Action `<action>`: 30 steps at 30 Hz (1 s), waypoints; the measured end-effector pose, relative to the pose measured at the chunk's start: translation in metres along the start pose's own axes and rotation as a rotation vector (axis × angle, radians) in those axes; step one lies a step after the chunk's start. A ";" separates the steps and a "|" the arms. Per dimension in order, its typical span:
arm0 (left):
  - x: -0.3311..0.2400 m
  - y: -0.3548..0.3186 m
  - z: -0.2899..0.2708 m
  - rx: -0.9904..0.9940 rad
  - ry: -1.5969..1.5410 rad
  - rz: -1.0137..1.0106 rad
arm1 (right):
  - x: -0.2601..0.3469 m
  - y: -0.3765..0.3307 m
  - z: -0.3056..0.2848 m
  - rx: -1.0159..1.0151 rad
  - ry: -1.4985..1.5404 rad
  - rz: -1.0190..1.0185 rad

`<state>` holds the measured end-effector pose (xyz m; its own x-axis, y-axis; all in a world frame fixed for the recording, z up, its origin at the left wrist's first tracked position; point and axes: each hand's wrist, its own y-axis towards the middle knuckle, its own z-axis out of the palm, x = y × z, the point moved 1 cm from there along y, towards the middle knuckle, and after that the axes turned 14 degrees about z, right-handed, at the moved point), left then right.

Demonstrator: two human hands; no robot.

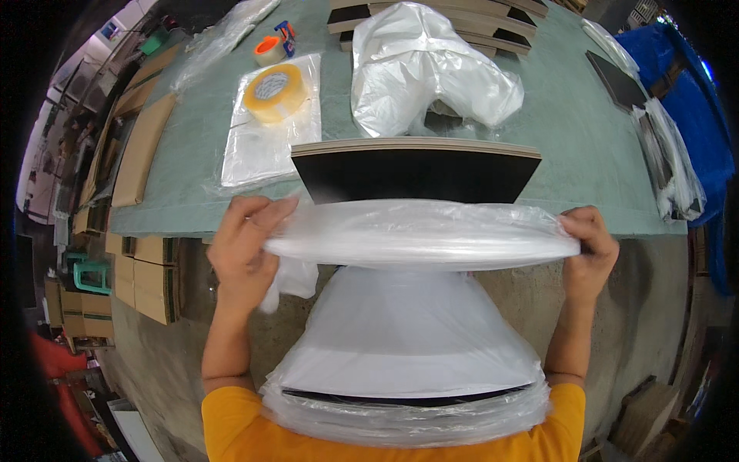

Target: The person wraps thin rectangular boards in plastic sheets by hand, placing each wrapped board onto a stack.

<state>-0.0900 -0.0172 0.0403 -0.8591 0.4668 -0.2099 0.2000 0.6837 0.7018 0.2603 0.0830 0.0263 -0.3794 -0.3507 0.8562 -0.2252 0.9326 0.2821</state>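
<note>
Your left hand (245,245) and right hand (590,242) each look clamped on one end of the clear plastic film (423,235) spanning between them, black boards (419,174) just beyond; likely light, limp, slippery, easily torn, so pinch both edges firmly.

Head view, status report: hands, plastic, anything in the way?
Left hand, right hand: gripping opposite ends. Clear plastic: spread between them. Black boards: just beyond it, contact unclear.
</note>
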 end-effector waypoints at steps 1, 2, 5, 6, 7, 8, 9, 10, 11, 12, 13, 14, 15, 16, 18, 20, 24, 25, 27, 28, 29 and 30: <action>0.006 -0.001 -0.001 0.037 -0.251 -0.084 | -0.004 0.001 -0.007 0.095 0.217 0.135; 0.017 -0.005 -0.007 0.075 -0.502 -0.169 | -0.009 0.005 -0.012 0.390 0.400 0.202; 0.033 -0.028 -0.011 0.148 -1.247 -0.710 | -0.031 0.004 0.002 0.746 0.740 0.564; 0.038 -0.049 0.004 0.171 -1.450 -0.853 | -0.045 -0.003 0.016 0.762 0.768 0.676; 0.043 -0.070 0.019 0.195 -1.651 -1.000 | -0.067 -0.013 0.035 0.778 0.798 0.790; 0.047 -0.090 0.037 0.297 -1.566 -0.973 | -0.100 -0.029 0.049 0.795 0.814 0.922; 0.050 -0.109 0.057 0.394 -1.475 -0.944 | -0.143 -0.048 0.063 0.813 0.830 1.053; 0.049 -0.124 0.076 0.452 -1.444 -1.005 | -0.211 -0.072 0.076 0.814 0.489 0.655; 0.049 -0.143 0.097 0.507 -1.413 -1.071 | -0.260 -0.092 0.083 0.789 0.148 0.267; 0.054 -0.176 0.117 0.445 -1.372 -1.125 | -0.263 -0.095 0.097 0.741 -0.142 0.311; 0.062 -0.210 0.144 0.395 -1.344 -1.163 | -0.259 -0.099 0.112 0.667 -0.444 0.355; 0.069 -0.232 0.165 0.344 -1.313 -1.195 | -0.251 -0.098 0.126 0.500 -0.360 0.605; 0.073 -0.240 0.183 0.367 -1.255 -1.215 | -0.241 -0.101 0.138 0.306 -0.268 0.858; 0.070 -0.246 0.194 0.359 -1.186 -1.248 | -0.234 -0.099 0.144 0.129 -0.171 1.085; 0.072 -0.244 0.192 0.528 -0.834 -1.046 | -0.219 -0.093 0.129 0.321 -0.449 0.907; 0.070 -0.188 0.145 0.797 -0.256 -0.540 | -0.194 -0.080 0.091 0.380 -0.546 0.800; -0.001 -0.046 0.015 0.621 -1.059 -0.335 | -0.054 -0.042 0.019 0.811 0.392 0.449; -0.012 -0.034 0.003 0.667 -1.390 -0.210 | -0.033 -0.044 0.013 1.111 0.769 0.139; -0.038 -0.030 0.019 0.932 -1.874 0.045 | 0.009 -0.040 0.048 1.671 0.681 -0.355; -0.054 -0.026 0.037 1.037 -1.912 0.111 | 0.011 -0.049 0.067 1.627 0.551 -0.276; -0.056 -0.027 0.057 1.248 -1.723 -0.096 | -0.003 -0.064 0.084 1.565 0.427 -0.205; -0.057 -0.054 0.086 1.025 -1.575 -0.287 | -0.028 -0.073 0.101 1.526 0.386 0.068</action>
<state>-0.0117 -0.0322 -0.0437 0.1191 -0.0943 -0.9884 0.8206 0.5697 0.0445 0.1964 0.0161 -0.0621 -0.2372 -0.0492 0.9702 -0.9652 -0.1010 -0.2411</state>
